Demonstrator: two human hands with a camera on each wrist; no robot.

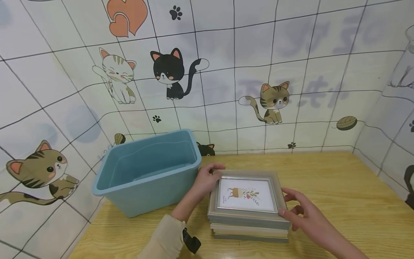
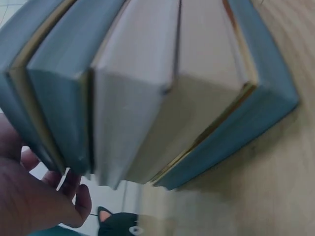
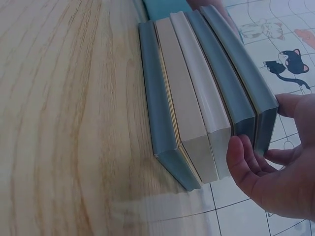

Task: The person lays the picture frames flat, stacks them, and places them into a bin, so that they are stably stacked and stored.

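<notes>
A stack of several picture frames (image 1: pixel 249 219) lies flat on the wooden table. The top picture frame (image 1: pixel 215 201) has a silvery-beige border around a print of a potted plant. My left hand (image 1: pixel 207 181) holds the stack's upper left side, thumb on the border and index finger reaching along the back. At the right side, my right hand (image 1: pixel 302 212) holds the upper frames with its thumb on the front corner and its fingers bent against the edge. Blue-grey outer frames (image 3: pixel 221 64) and paler middle frames (image 3: pixel 184 83) show in the right wrist view.
A blue plastic bin (image 1: pixel 148 192) stands left of the stack, close to my left forearm; its visible inside holds nothing. The wooden table (image 1: pixel 336 194) runs back to a wall covering (image 1: pixel 220 90) printed with cats and grid lines. A black strap device (image 1: pixel 191 241) sits on my left wrist.
</notes>
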